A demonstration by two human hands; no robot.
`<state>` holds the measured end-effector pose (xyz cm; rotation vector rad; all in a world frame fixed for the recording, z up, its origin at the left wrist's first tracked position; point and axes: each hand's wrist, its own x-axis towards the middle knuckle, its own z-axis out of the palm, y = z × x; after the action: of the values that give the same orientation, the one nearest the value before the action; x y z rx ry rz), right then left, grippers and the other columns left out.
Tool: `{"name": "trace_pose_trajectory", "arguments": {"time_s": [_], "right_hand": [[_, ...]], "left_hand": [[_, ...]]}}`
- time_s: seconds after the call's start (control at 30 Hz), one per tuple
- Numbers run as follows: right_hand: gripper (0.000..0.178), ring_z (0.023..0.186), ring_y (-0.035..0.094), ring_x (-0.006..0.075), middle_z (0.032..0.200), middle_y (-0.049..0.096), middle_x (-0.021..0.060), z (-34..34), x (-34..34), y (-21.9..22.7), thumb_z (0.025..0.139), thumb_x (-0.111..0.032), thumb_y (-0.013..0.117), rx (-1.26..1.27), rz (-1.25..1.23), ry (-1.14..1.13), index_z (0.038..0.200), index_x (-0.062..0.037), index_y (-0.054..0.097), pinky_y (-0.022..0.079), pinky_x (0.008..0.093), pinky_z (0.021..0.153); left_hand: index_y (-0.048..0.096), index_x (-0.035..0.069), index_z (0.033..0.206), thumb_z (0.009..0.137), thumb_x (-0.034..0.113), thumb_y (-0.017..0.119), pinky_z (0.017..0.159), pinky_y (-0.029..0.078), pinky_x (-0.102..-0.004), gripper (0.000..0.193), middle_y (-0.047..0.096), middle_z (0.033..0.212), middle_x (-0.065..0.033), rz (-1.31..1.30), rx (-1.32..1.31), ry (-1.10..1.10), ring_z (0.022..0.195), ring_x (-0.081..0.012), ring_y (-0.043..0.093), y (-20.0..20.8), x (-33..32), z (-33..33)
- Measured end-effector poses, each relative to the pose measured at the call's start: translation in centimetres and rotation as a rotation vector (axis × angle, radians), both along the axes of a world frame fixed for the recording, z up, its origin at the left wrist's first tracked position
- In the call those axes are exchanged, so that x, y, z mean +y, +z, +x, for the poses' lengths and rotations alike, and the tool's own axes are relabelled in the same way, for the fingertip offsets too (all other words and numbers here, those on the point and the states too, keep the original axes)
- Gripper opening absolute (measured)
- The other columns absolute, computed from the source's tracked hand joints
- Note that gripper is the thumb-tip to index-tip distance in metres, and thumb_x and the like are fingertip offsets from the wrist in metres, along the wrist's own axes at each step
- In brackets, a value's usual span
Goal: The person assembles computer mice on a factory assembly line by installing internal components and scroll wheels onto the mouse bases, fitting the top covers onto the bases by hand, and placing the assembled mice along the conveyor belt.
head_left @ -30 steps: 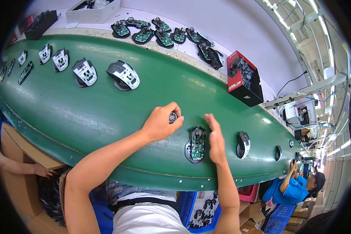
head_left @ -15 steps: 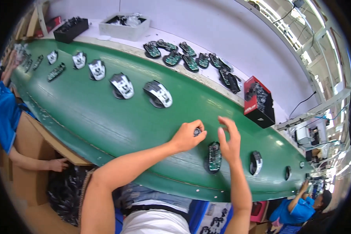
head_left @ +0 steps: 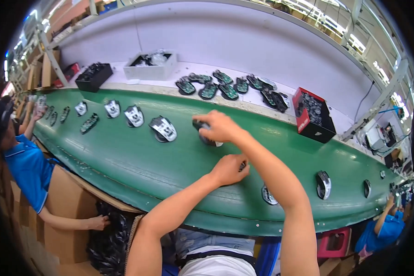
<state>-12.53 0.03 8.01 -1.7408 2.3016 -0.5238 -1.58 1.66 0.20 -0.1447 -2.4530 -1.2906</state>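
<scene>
My left hand is closed over the green belt, its fingers curled around a small dark part that is mostly hidden. My right hand reaches across beyond it and grips a black and white computer mouse on the belt from above; the fingers cover much of it. Left of that lies another white-topped mouse. Partly hidden by my right forearm is a dark mouse base with pale parts showing.
More mice and narrow circuit boards lie along the belt. Behind it, a ledge carries several green circuit boards, a red and black box of parts and a grey bin. A co-worker sits left, beside a carton of black pieces.
My right hand has moved left and away from me, from beside the circuit board in its dark base onto the mouse. My left hand keeps its small part. The whole view has shifted.
</scene>
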Motion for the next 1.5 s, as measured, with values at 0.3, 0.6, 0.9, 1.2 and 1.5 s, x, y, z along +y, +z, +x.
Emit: {"name": "trace_pose_trajectory", "arguments": {"time_s": [0.3,0.6,0.9,1.2,1.5], "right_hand": [[0.05,0.102,0.061,0.0329,0.113,0.058,0.0181,7.0,24.2,3.0,0.082,-0.014,0.066,0.028,-0.185,-0.542,0.131,-0.014,0.06,0.05,0.0382,0.088],[0.059,0.099,0.054,0.0366,0.127,0.048,0.0221,8.8,23.2,-1.8,0.08,-0.019,0.071,0.274,-0.102,-0.693,0.137,-0.0236,0.055,0.046,0.0452,0.089],[0.055,0.107,0.052,0.0385,0.135,0.045,0.0196,6.8,22.5,-1.8,0.084,-0.016,0.066,0.149,0.046,-0.618,0.138,-0.0186,0.053,0.045,0.0459,0.093],[0.046,0.122,0.049,0.0398,0.137,0.049,0.0208,7.3,21.5,-4.3,0.09,-0.01,0.055,0.303,-0.147,-0.563,0.135,-0.0017,0.051,0.04,0.0469,0.102],[0.04,0.122,0.049,0.0402,0.135,0.049,0.0238,7.5,21.7,-3.5,0.096,-0.012,0.047,0.225,-0.112,-0.602,0.134,0.0019,0.051,0.039,0.0466,0.102]], "left_hand": [[0.056,0.004,0.082,0.08,0.015,0.066,0.061,0.051,-0.0446,0.015,0.065,0.074,-0.0165,0.041,0.08,0.096,0.068,-0.0361,0.065,0.2,-1.7,1.0],[0.056,0.005,0.081,0.079,0.014,0.066,0.06,0.051,-0.0429,0.014,0.064,0.074,-0.0141,0.039,0.097,0.08,0.068,-0.0344,0.064,-0.2,-0.6,0.9],[0.054,0.003,0.078,0.078,0.013,0.065,0.056,0.052,-0.0449,0.015,0.063,0.07,-0.0146,0.036,0.107,0.058,0.062,-0.0358,0.064,0.3,-0.4,1.2],[0.054,0.002,0.079,0.078,0.013,0.064,0.057,0.053,-0.0452,0.015,0.064,0.071,-0.0147,0.062,0.089,0.056,0.063,-0.0365,0.064,0.3,-0.4,1.1],[0.053,0.004,0.078,0.078,0.012,0.064,0.052,0.049,-0.0426,0.014,0.062,0.07,-0.0119,0.123,0.108,0.07,0.059,-0.0335,0.061,-0.4,0.1,0.5]]}}
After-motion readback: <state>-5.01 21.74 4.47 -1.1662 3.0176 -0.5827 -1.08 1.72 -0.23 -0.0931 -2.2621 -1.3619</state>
